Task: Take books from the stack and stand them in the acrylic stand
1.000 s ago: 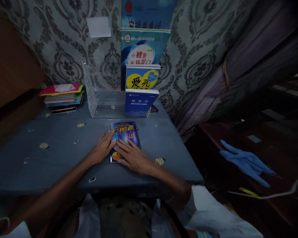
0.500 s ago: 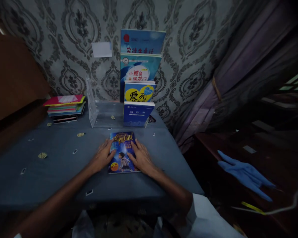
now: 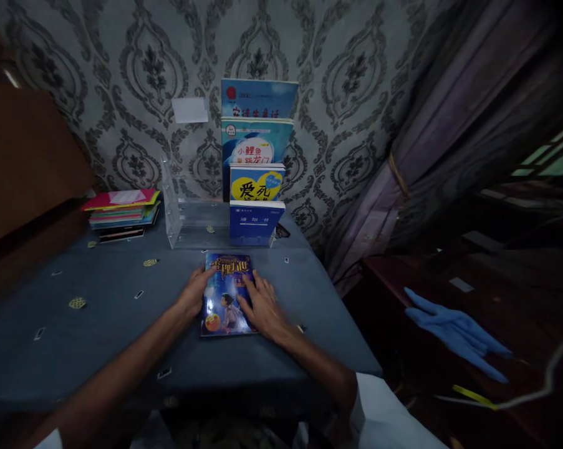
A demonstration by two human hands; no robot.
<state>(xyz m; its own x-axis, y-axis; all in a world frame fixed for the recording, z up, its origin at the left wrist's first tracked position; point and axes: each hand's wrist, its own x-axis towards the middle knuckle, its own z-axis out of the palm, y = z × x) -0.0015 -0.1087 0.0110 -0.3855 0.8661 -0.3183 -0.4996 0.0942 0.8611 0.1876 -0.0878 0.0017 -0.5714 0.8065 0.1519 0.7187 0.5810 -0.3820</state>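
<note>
The book point(image 3: 226, 290) points lengthwise, top toward the rack point(image 3: 170, 206).

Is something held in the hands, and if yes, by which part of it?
Apparently the blue book, by its long sides: left hand at the left edge, right hand over the right edge. Whether fingers go underneath is hidden.

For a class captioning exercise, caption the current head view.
Left hand and right hand on a blue illustrated paperback in front of a clear rack of upright books.
</note>
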